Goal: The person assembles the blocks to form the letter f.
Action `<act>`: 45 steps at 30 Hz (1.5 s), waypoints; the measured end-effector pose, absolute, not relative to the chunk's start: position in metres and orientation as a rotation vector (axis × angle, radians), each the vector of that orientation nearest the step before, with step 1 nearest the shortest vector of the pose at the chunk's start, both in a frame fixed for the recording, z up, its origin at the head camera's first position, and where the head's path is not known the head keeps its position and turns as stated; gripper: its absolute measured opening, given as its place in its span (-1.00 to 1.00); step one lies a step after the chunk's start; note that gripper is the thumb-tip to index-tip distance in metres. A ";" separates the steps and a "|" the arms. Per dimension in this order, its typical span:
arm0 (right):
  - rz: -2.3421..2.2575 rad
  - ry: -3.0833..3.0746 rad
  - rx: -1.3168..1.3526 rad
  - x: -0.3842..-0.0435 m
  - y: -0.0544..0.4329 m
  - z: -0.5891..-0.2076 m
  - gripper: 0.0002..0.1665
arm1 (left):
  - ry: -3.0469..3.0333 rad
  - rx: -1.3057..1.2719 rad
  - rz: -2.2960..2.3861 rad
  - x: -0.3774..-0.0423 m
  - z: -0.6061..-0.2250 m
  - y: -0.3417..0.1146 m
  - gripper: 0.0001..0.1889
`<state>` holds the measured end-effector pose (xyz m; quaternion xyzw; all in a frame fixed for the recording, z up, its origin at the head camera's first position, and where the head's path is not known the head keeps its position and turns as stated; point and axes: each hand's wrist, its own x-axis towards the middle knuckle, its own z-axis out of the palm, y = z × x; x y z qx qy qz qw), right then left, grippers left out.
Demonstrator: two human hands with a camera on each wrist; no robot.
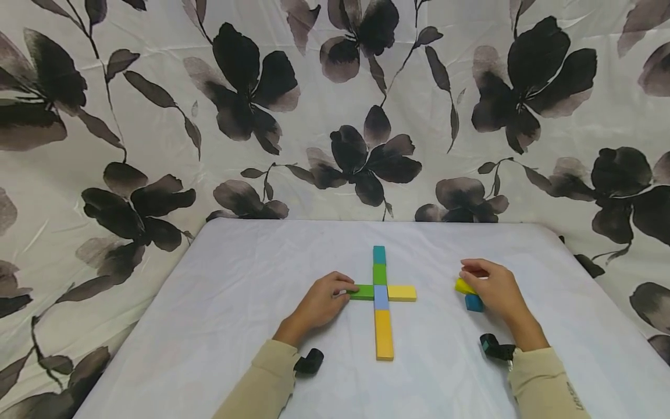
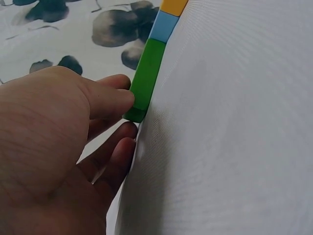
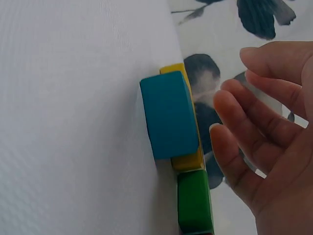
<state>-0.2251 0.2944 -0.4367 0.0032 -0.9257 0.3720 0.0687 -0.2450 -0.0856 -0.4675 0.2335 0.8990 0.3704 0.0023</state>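
Wooden blocks form a cross on the table. Its upright runs from a teal block (image 1: 379, 255) through a green block (image 1: 379, 274) and a light blue block (image 1: 381, 297) to a long yellow-orange block (image 1: 384, 336). A yellow block (image 1: 402, 293) makes the right arm; a long green block (image 2: 147, 76) makes the left. My left hand (image 1: 320, 299) pinches that green block's outer end between thumb and finger. At the right, my right hand (image 1: 499, 294) hovers by a blue block (image 3: 171, 117) and a yellow block (image 1: 463, 286), fingers loosely bent and apart from them.
Beside the yellow block in the right wrist view lies another green block (image 3: 194, 200), with a sliver of red at the frame's bottom edge. A white cloth (image 1: 220, 326) covers the table. Behind it hangs a floral sheet (image 1: 303, 116). Both wrists wear black cameras.
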 end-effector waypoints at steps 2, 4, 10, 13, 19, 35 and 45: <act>1.103 -2.786 0.016 -0.225 0.297 -0.437 -0.47 | 2.819 0.739 1.170 -0.244 -0.467 -0.085 -0.74; 1.091 -2.790 0.015 -0.225 0.299 -0.436 -0.46 | 2.817 0.741 1.182 -0.244 -0.467 -0.085 -0.73; 1.044 -2.842 -0.009 -0.225 0.301 -0.437 -0.47 | 2.821 0.749 1.178 -0.245 -0.468 -0.085 -0.72; 1.023 -2.868 0.009 -0.225 0.301 -0.438 -0.48 | 2.817 0.746 1.182 -0.245 -0.468 -0.085 -0.71; 0.982 -2.908 0.032 -0.226 0.300 -0.440 -0.49 | 2.816 0.749 1.204 -0.243 -0.467 -0.085 -0.72; 0.854 -2.962 0.087 -0.227 0.300 -0.444 -0.55 | 2.819 0.763 1.194 -0.245 -0.469 -0.085 -0.71; 0.833 -2.935 0.128 -0.226 0.295 -0.442 -0.62 | 2.821 0.735 1.181 -0.244 -0.468 -0.084 -0.71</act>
